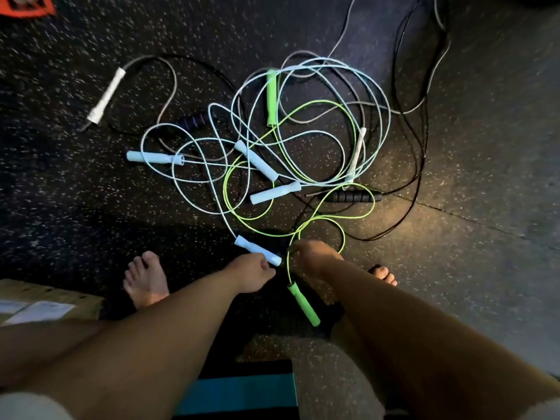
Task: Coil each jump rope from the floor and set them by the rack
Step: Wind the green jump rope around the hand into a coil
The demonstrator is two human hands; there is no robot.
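Several jump ropes lie tangled on the dark speckled floor ahead of me. My right hand pinches the green rope's cord, and its green handle dangles below the hand. The other green handle lies at the far side of the pile. My left hand touches the near end of a light blue handle, whose cord runs up into the tangle. More light blue handles, a white handle and a black foam handle lie among the loops.
My bare feet stand just behind the pile. A cardboard box sits at the left edge by my left foot. An orange object shows at the top left corner. Black and grey cords trail away to the upper right.
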